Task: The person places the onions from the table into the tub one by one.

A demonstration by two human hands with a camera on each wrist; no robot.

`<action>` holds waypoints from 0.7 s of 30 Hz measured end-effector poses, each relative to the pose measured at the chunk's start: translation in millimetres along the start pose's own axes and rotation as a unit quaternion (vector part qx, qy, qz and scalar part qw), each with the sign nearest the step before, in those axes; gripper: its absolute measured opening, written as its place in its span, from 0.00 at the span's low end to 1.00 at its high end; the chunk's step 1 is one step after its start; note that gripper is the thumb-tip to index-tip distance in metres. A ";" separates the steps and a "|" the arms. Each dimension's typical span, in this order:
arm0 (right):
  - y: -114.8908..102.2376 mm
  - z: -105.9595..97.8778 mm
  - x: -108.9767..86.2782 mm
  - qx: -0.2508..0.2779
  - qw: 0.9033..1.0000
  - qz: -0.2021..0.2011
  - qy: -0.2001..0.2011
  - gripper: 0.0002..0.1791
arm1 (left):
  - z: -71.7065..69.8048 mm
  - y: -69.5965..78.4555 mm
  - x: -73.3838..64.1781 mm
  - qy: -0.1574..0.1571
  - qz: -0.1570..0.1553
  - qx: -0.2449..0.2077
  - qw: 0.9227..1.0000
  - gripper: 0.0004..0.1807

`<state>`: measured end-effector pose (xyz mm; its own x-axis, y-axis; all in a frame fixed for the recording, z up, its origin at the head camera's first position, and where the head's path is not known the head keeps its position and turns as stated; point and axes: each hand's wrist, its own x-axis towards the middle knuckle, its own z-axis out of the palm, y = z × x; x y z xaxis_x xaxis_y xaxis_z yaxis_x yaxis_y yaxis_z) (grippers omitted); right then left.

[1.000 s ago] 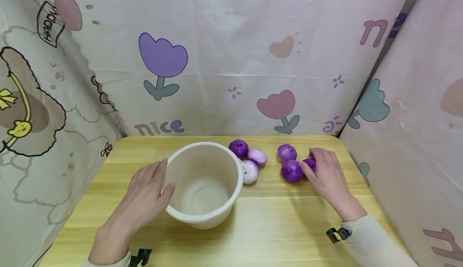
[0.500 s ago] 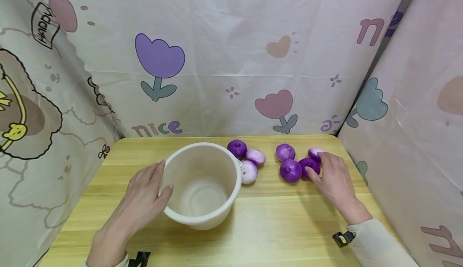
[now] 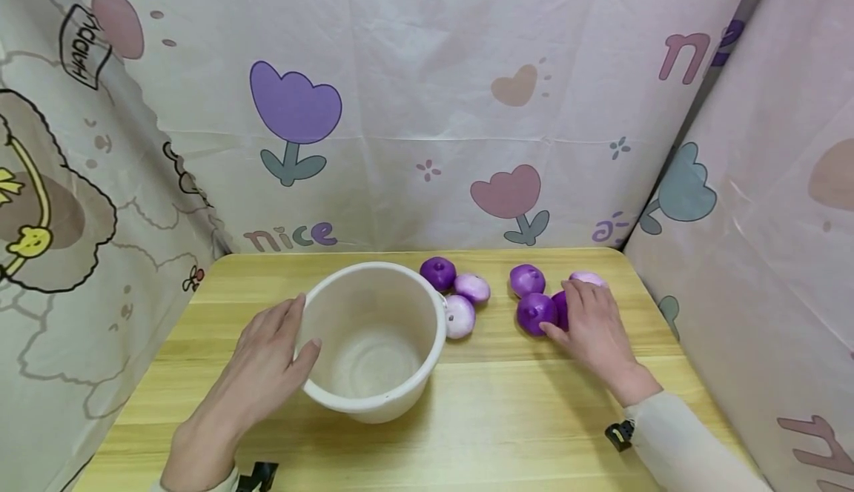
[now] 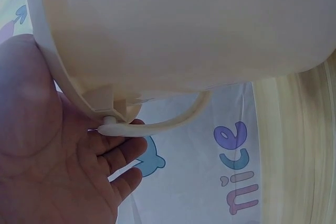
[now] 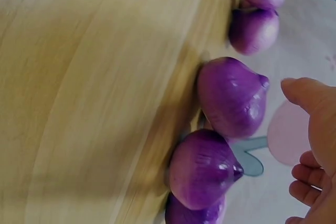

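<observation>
My left hand (image 3: 256, 373) holds a white bucket (image 3: 373, 307) by its left rim, thumb over the edge and fingers outside. In the left wrist view, those fingers lie under the rim near the pivot of the bucket's handle (image 4: 163, 124). My right hand (image 3: 590, 325) hovers over the right-hand group of purple onions, fingers loosely bent and nothing gripped. That group has a front onion (image 3: 537, 314), a back onion (image 3: 527, 280), a half-hidden dark onion (image 3: 562, 310) and a paler one (image 3: 588, 278) behind my fingers. In the right wrist view, my thumb stands apart from the nearest onion (image 5: 233, 98).
Close to the bucket's right side are a dark purple onion (image 3: 438, 273) and two pale ones, one behind (image 3: 472, 287) and one by the rim (image 3: 460, 317). A patterned curtain (image 3: 400, 107) encloses the wooden table (image 3: 507, 418) at the back and sides.
My right hand shifts right, uncovering the dark and pale onions, then comes back left and forward over the dark one. My left hand and the bucket stay in place.
</observation>
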<state>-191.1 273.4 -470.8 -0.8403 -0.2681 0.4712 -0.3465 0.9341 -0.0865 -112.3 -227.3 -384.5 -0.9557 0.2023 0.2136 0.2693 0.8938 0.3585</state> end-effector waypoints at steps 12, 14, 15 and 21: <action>-6.0 19.8 9.4 -0.106 0.989 -0.074 -0.066 0.54 | -0.8 1.2 -0.1 -0.002 -0.001 -0.008 1.000 0.40; -5.4 22.1 9.6 -0.117 0.987 -0.080 -0.071 0.54 | -1.1 1.2 -0.2 -0.004 -0.003 -0.008 1.000 0.40; -5.4 22.8 9.7 -0.121 0.987 -0.083 -0.073 0.54 | -1.0 1.1 -0.2 -0.005 -0.003 -0.008 1.000 0.41; -4.2 27.3 10.9 -0.138 0.982 -0.094 -0.088 0.54 | -1.6 1.3 -1.3 -0.005 -0.006 -0.009 1.000 0.41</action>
<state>-210.2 260.1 -489.3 -0.8397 -0.4565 0.2943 -0.3971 0.8857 0.2406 -110.5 -227.1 -382.9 -0.9601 0.1953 0.2000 0.2593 0.8894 0.3765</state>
